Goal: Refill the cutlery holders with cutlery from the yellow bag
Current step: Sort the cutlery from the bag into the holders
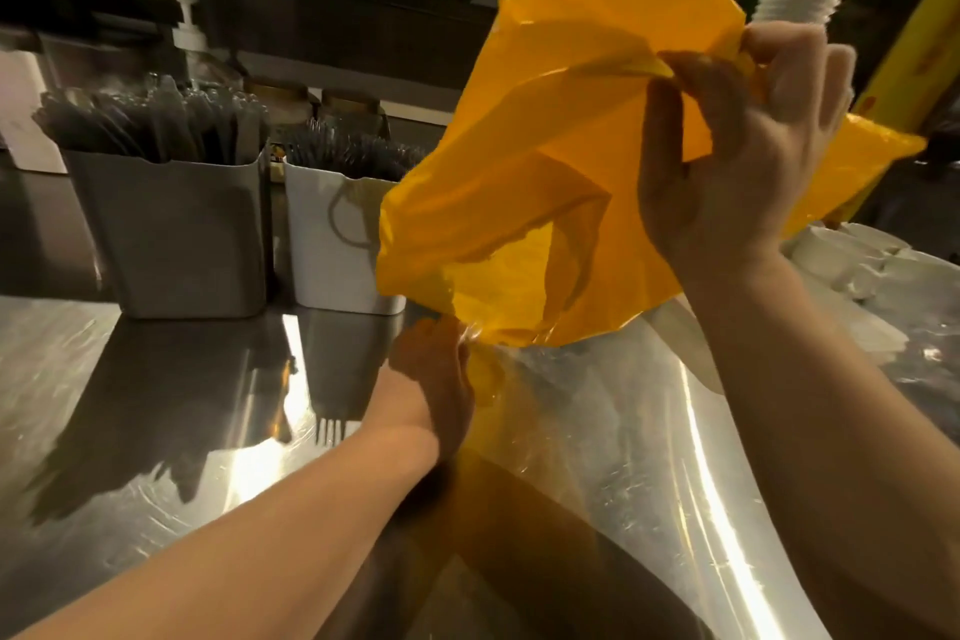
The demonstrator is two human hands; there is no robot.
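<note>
Steel counter [156,405] fills the lower frame. Yellow bag [545,172] is up, centre-right, above it. Grey holder [176,234] and white holder [327,244], both stuffed with cutlery [156,120], stand left. Right hand [737,161] pinches the bag's top; left hand [431,379], fingers curled, grips its lower corner.

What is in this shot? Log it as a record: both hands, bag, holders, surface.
right hand: grips the upper edge of the yellow bag, holding it up
left hand: holds the bag's lower end
grey holder: left, packed with dark cutlery
white holder: beside the grey one, forks showing, partly behind the bag
surface: steel counter
</note>
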